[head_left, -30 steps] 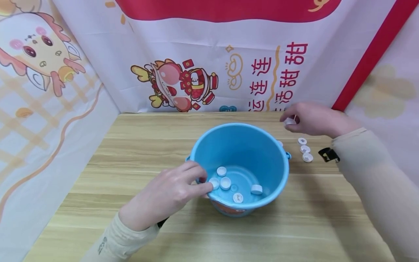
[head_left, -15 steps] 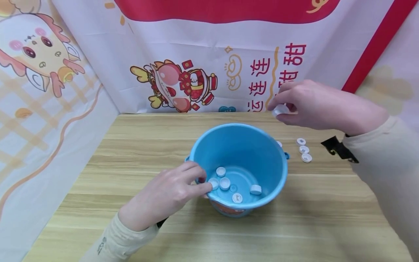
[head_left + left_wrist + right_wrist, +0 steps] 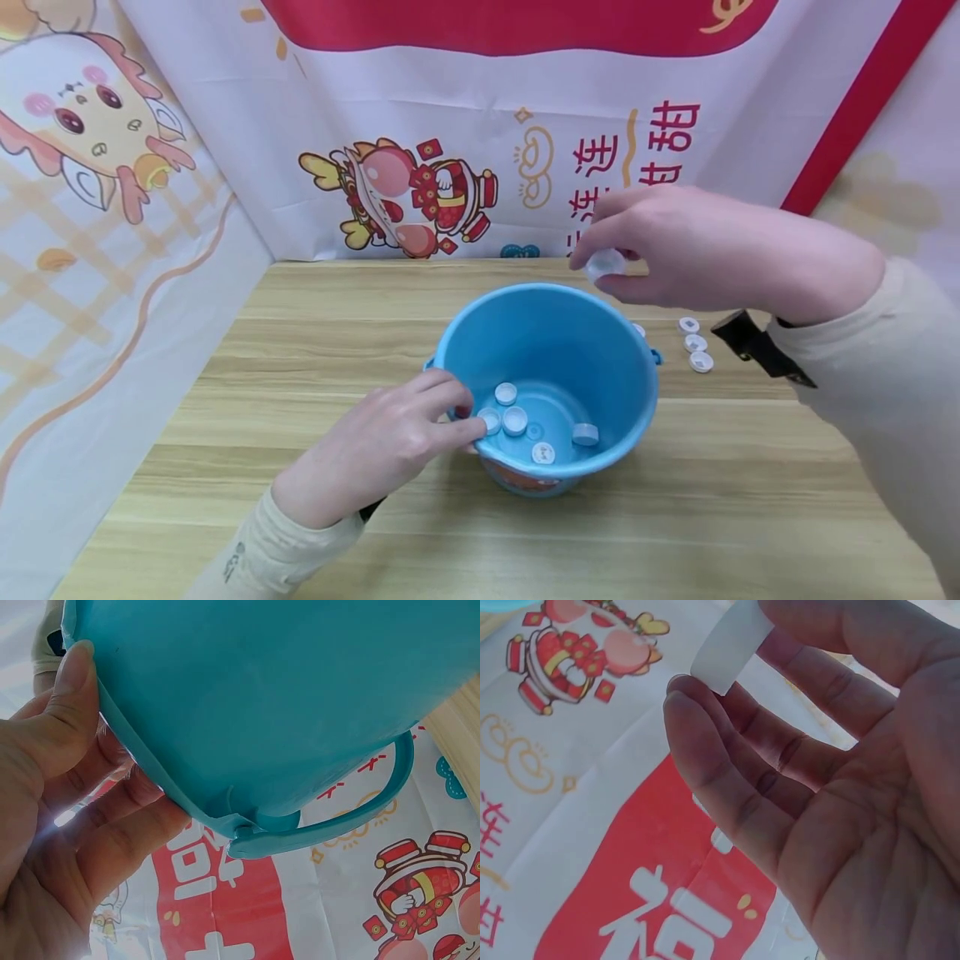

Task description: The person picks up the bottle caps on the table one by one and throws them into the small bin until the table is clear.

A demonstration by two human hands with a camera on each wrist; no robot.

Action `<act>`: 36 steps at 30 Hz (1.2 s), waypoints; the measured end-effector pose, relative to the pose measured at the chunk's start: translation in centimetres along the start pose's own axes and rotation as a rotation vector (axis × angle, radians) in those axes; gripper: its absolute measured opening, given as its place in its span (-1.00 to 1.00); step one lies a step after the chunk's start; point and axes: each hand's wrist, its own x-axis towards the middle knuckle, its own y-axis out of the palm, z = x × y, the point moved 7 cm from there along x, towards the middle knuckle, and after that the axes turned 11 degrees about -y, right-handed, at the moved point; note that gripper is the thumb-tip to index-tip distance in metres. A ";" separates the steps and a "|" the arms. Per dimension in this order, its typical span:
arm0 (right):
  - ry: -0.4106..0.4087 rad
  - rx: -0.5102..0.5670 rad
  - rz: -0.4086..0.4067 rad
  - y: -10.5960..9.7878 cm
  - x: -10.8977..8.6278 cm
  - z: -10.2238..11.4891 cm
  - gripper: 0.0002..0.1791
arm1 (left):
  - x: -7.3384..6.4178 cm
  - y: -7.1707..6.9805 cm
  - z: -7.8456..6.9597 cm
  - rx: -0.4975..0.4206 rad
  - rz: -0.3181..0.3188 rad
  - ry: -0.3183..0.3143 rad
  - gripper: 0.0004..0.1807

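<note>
A blue plastic bucket (image 3: 547, 333) stands upright on the wooden table. My left hand (image 3: 397, 437) grips its near-left rim; in the left wrist view the thumb (image 3: 75, 671) lies over the inner side of the rim and the fingers are outside it. With thumb and fingertips, my right hand (image 3: 671, 250) pinches a white round bottle cap (image 3: 604, 265), held in the air around the bucket's far-right rim. The right wrist view shows that cap (image 3: 731, 645) edge-on. Several similar caps (image 3: 514, 421) lie scattered on the bucket's floor.
Three white caps (image 3: 695, 343) lie in a row on the table (image 3: 300, 375) right of the bucket. Another cap (image 3: 639, 330) peeks out behind the rim. Printed cloth (image 3: 262, 125) hangs along the back and sides. The bucket's handle (image 3: 360, 817) shows in the left wrist view.
My right hand has lifted a cap from the table's right side and carried it left toward the bucket. The left hand keeps its hold on the rim.
</note>
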 end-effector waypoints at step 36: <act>0.020 0.091 0.216 4.5 1.4 0.5 -0.57 | 0.7 -0.8 3.0 -0.235 -0.004 0.011 -0.58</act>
